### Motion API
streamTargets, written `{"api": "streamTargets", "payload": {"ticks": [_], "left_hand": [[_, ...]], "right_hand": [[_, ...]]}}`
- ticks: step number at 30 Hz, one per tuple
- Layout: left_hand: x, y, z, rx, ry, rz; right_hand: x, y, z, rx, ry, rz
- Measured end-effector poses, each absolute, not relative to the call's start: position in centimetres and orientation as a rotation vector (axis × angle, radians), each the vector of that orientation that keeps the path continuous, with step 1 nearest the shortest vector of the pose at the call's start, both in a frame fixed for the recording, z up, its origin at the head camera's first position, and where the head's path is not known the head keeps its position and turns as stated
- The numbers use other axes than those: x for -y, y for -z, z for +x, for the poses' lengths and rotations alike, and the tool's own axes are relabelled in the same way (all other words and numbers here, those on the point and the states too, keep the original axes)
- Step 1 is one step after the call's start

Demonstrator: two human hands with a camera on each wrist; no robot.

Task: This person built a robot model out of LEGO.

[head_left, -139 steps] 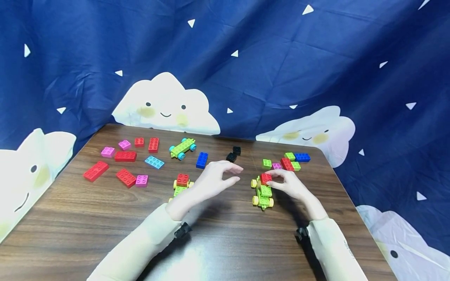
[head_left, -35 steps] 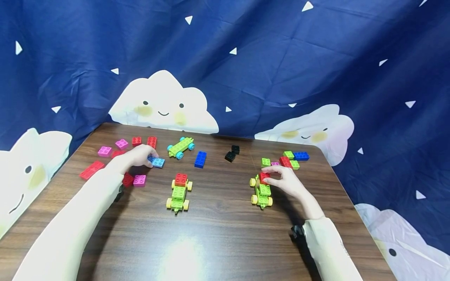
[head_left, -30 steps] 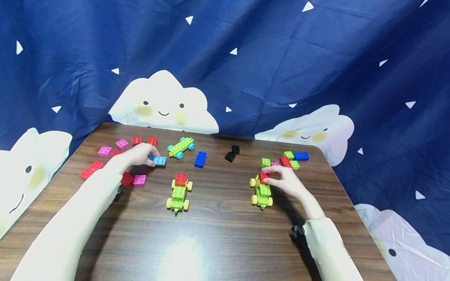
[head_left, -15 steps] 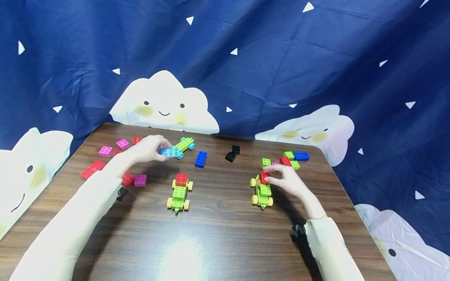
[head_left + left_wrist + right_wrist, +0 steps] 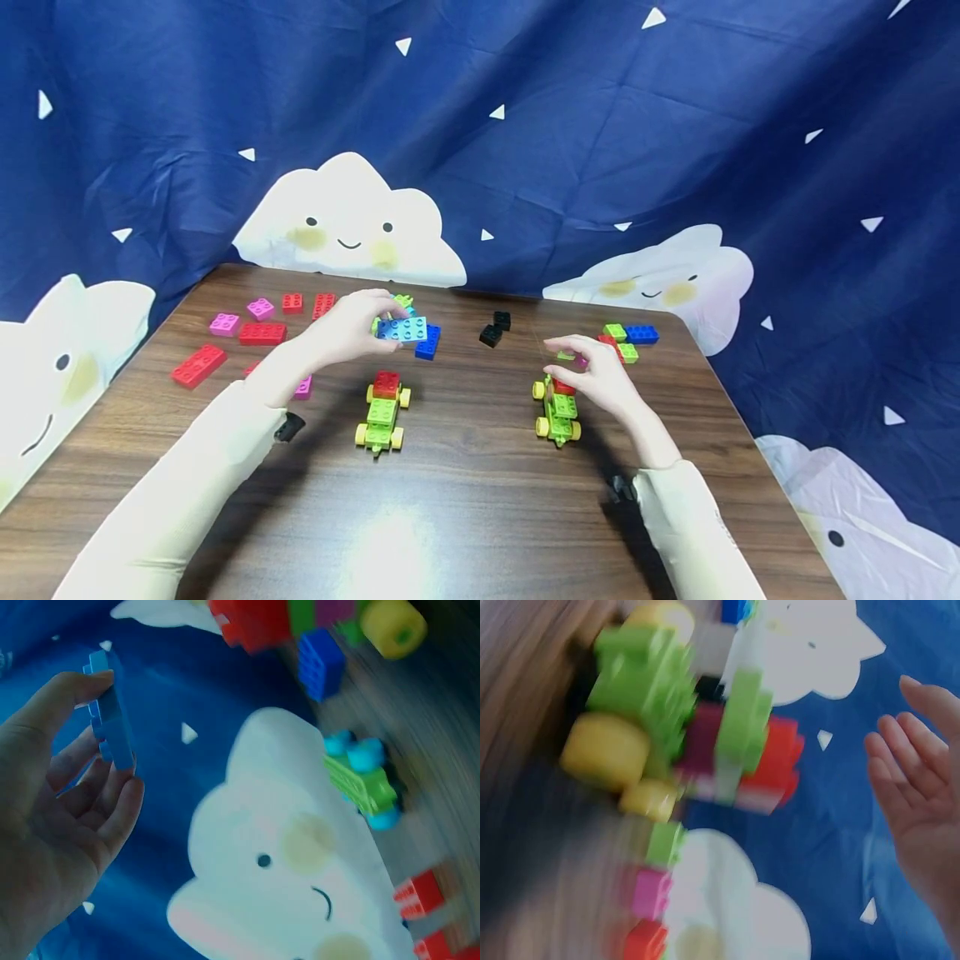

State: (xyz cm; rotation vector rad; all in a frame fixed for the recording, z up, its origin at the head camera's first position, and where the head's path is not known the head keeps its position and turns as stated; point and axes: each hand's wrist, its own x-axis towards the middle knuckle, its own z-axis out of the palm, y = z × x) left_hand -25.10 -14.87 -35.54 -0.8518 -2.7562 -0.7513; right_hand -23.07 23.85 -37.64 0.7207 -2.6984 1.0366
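Note:
My left hand [image 5: 347, 327] pinches a light blue toy brick [image 5: 408, 330] by one end, raised above the table. The left wrist view shows this light blue brick [image 5: 114, 727] between thumb and fingers. My right hand [image 5: 602, 377] hovers above the right toy car [image 5: 558, 427], thumb and fingers apart with nothing between them. That car has yellow wheels, stacked green bricks and a red brick [image 5: 564, 387], partly hidden by the hand. In the right wrist view the hand [image 5: 64, 825] is not shown, but my right hand [image 5: 919, 776] stands clear of the stack. A similar car [image 5: 381, 415] stands left of centre.
Behind my left hand are a dark blue brick [image 5: 428, 343] and a partly hidden green car base with blue wheels. Red bricks [image 5: 198, 367] and pink bricks [image 5: 225, 324] lie at left. Black bricks [image 5: 491, 335] lie at the back; another coloured group includes a blue brick [image 5: 642, 334].
My left hand has picked up the light blue brick from the table's left and carried it rightward. My right hand has let go of the red brick and risen slightly from the car.

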Motion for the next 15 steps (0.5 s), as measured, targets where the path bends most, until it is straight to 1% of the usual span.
{"api": "streamTargets", "payload": {"ticks": [8, 15], "left_hand": [[12.3, 35.6, -23.5, 2.735, 0.763, -0.93], [10.3, 36.5, -22.8, 2.718, 0.797, -1.028]], "right_hand": [[-19.5, 37.1, -22.1, 2.602, -1.013, 0.847], [-16.4, 37.5, -21.5, 2.595, -1.062, 0.934]]}}
